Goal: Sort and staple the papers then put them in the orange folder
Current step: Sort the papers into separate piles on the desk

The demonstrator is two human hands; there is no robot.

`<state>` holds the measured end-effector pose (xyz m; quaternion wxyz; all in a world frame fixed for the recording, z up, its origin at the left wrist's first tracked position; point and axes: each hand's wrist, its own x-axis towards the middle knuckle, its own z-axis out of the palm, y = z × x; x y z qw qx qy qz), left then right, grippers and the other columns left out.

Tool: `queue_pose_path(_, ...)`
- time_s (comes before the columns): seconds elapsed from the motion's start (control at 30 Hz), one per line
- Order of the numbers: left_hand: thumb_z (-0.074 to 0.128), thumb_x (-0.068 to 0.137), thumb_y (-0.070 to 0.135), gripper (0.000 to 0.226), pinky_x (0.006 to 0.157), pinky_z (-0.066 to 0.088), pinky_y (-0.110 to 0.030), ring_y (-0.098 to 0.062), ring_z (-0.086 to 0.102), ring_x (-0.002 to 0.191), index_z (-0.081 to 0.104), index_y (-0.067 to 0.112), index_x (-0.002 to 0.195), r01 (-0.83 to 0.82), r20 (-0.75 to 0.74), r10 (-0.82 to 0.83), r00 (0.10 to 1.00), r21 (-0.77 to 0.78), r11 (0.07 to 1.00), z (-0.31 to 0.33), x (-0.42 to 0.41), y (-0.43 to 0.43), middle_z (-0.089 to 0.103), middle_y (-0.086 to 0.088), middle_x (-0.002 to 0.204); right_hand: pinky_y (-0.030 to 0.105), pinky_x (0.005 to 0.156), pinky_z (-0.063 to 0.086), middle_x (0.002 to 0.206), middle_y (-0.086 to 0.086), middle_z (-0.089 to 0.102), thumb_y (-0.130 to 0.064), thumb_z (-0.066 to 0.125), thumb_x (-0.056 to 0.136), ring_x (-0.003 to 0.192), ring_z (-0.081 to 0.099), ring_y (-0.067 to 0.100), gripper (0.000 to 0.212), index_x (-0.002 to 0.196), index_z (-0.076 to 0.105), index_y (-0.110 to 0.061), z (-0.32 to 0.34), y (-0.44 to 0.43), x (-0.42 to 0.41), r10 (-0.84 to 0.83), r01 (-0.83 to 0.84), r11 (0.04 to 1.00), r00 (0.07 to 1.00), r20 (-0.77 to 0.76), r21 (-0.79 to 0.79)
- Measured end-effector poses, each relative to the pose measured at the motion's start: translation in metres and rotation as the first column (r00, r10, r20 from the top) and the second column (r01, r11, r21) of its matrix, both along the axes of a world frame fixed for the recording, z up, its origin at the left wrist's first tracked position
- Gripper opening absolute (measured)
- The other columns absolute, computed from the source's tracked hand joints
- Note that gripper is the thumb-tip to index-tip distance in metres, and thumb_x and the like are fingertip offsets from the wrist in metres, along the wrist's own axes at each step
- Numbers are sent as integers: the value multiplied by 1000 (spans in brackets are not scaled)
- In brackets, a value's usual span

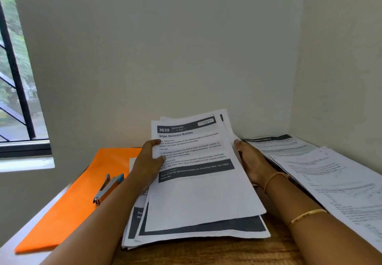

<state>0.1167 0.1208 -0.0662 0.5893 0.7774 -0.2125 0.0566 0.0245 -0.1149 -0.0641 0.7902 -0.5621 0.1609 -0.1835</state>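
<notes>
A stack of printed papers [198,184] is tilted up off the wooden table, its top sheet headed "Wipe Skincare Bottles". My left hand [147,161] grips the stack's left edge, thumb on the front of the top sheet. My right hand [251,161] holds the right edge from behind, its fingers mostly hidden by the sheets. The orange folder [82,198] lies closed on the table to the left. A silver stapler [107,188] with a blue end rests on the folder.
More printed papers [330,177] lie spread along the right side of the table against the wall corner. A window [14,78] is at the left. The wooden table [237,250] edge shows at the front.
</notes>
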Motion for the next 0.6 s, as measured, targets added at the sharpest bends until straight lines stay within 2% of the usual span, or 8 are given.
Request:
queue_pose_path(0.1, 55, 92, 2, 40, 57, 44, -11, -8, 56, 88, 43, 20, 125, -14, 4, 14, 1000, -79, 997, 0, 1, 2, 53, -2, 120, 42, 84, 52, 111, 17, 68, -43, 45, 97, 99, 64, 34, 41, 113, 65, -11, 4, 4, -3, 201, -199, 978, 980, -18, 64)
queue_pose_path(0.17, 56, 91, 3, 38, 59, 46, -14, -5, 56, 85, 43, 22, 122, -25, 16, 28, 999, -128, 991, -2, 2, 4, 55, -1, 118, 42, 81, 55, 110, 15, 69, -25, 51, 96, 95, 67, 31, 29, 117, 62, -9, 3, 7, -5, 315, -316, 949, 947, -59, -17)
queue_pose_path(0.23, 59, 90, 4, 41, 62, 47, -19, -4, 58, 83, 42, 22, 122, -28, 9, 30, 1000, -169, 985, -1, 3, 6, 58, -2, 115, 41, 77, 57, 102, 14, 70, -4, 50, 94, 84, 68, 29, 24, 116, 60, -8, 1, 5, -4, 309, -321, 943, 942, -130, -84)
queue_pose_path(0.33, 63, 87, 6, 50, 75, 53, -35, -12, 63, 81, 38, 17, 130, -11, -10, 10, 1000, -177, 984, 1, 4, 5, 61, -4, 115, 40, 92, 50, 113, 16, 65, 7, 49, 90, 97, 61, 31, 28, 112, 58, -6, -1, -4, 2, 26, -81, 940, 986, -166, -332)
queue_pose_path(0.37, 63, 87, 6, 50, 78, 53, -37, -11, 64, 77, 38, 16, 129, -11, -17, 8, 1000, -194, 981, 2, 4, 4, 62, -6, 117, 32, 90, 49, 115, 12, 63, 6, 50, 88, 100, 59, 29, 29, 112, 58, -8, 0, -7, 2, -116, 53, 891, 987, -115, -450)
queue_pose_path(0.43, 60, 89, 5, 47, 67, 53, -25, -8, 63, 72, 38, 15, 129, -50, -6, 50, 999, -192, 980, 3, 4, 3, 61, -9, 121, 21, 75, 47, 111, 7, 63, 1, 49, 88, 98, 57, 25, 28, 112, 59, -9, 7, -10, -5, -385, 345, 730, 921, 63, -590)
queue_pose_path(0.5, 55, 92, 5, 46, 56, 45, -18, -13, 61, 83, 38, 15, 134, -149, 31, 153, 988, -106, 983, 5, 3, 4, 58, -9, 127, 28, 75, 44, 110, 10, 62, -3, 44, 90, 96, 57, 28, 26, 111, 58, -7, 17, -12, -15, -538, 545, 567, 813, 224, -617)
queue_pose_path(0.6, 47, 95, 2, 46, 62, 41, -20, -23, 59, 105, 37, 16, 136, -239, 64, 239, 969, -16, 971, 5, 2, 6, 54, -8, 134, 28, 76, 40, 109, 11, 61, -2, 39, 94, 94, 55, 26, 22, 109, 56, -4, 28, -12, -26, -608, 719, 433, 678, 414, -543)
